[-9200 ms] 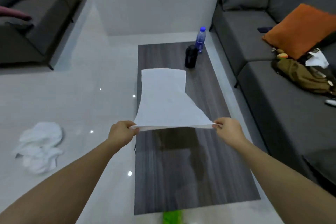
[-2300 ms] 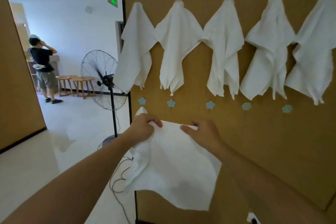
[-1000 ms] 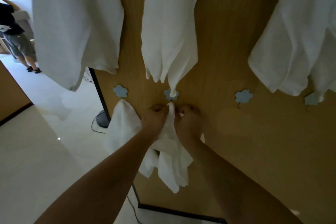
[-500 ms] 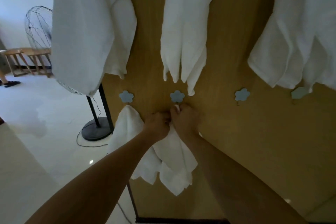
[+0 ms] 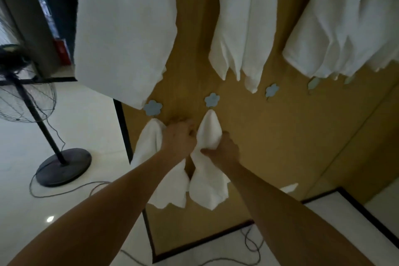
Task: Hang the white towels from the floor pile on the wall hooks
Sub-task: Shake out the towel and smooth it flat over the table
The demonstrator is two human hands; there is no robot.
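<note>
A white towel hangs by its top from the second blue flower hook of the lower row on the wooden wall. My right hand grips its right side just below the hook. My left hand is curled against its left edge, between it and another white towel hanging from the first flower hook. Large white towels hang from the upper row. The floor pile is out of view.
A bare flower hook is to the right, with more hooks partly under hanging towels. A standing fan with a round base and trailing cable stands on the left floor. The wall panel's dark lower edge runs near my arms.
The towel's top has gone onto the second hook and now hangs from it. Both hands slid down from the hook to the towel's sides. The view tilted left.
</note>
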